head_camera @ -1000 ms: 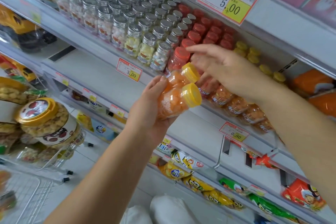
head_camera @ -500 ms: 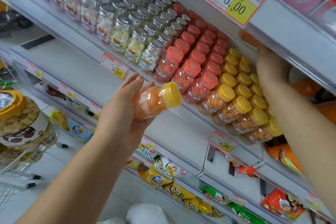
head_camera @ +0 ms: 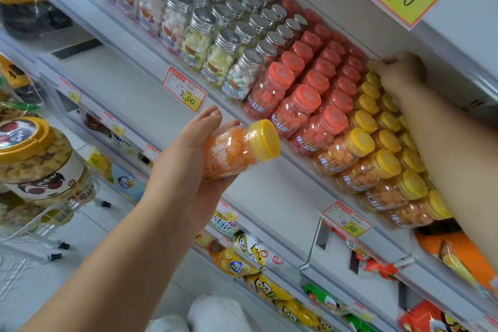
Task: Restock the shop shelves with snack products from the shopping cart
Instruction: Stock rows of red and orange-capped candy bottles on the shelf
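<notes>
Candy jars stood in neat rows on the shelf [head_camera: 283, 183]: silver-lid jars [head_camera: 226, 43] on the left, red-lid jars [head_camera: 304, 100] in the middle, and yellow-lid jars [head_camera: 377, 162] on the right. The person's left hand [head_camera: 186, 167] was up in front of the shelf, not touching it. Its fingers were wrapped round a small jar [head_camera: 229, 152] of orange sweets. This jar had a yellow lid, and it was tipped so the lid pointed at the shelf. The right hand [head_camera: 403, 70] was far back on the shelf, at the end of the yellow-lid rows, just under the shelf above. Its fingers were curled tight, but I could not tell if they gripped a jar. Off to the left, the wire shopping cart [head_camera: 40, 226] held a big jar [head_camera: 35, 159] with a gold lid.
</notes>
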The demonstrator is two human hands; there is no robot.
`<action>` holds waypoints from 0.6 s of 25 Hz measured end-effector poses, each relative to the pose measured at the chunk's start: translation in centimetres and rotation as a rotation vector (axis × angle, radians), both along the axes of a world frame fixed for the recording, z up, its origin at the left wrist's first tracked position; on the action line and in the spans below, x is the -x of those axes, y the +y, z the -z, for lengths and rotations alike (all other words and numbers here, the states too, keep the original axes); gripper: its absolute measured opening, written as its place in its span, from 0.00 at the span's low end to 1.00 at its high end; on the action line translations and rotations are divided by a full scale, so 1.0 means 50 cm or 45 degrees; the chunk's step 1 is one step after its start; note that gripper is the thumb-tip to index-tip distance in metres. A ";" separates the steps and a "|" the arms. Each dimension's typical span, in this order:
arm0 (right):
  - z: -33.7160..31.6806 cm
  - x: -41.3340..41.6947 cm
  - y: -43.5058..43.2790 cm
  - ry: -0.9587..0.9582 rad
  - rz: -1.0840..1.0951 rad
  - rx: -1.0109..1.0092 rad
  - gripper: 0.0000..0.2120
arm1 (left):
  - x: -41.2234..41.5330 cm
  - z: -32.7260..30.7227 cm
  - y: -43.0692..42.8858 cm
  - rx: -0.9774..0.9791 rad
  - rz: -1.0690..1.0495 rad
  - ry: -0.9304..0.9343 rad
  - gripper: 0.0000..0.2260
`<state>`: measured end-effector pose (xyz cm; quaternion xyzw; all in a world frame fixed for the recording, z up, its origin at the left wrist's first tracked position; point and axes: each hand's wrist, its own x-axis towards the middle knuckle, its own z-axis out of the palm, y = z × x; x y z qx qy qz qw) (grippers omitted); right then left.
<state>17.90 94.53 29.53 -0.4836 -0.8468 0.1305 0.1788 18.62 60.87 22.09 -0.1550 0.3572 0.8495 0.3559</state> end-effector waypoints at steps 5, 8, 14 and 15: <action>-0.035 -0.066 -0.144 -0.038 -0.305 -0.257 0.20 | -0.007 -0.027 0.022 -0.013 0.017 -0.085 0.09; -0.033 -0.144 -0.296 0.114 -0.981 -0.074 0.13 | -0.004 -0.046 0.037 -0.030 0.055 -0.100 0.08; -0.007 -0.182 -0.325 0.431 -1.036 0.557 0.09 | -0.011 -0.069 0.048 -0.068 0.126 0.023 0.11; -0.008 -0.177 -0.293 0.554 -0.859 0.456 0.09 | -0.009 -0.065 0.043 -0.056 0.117 0.048 0.12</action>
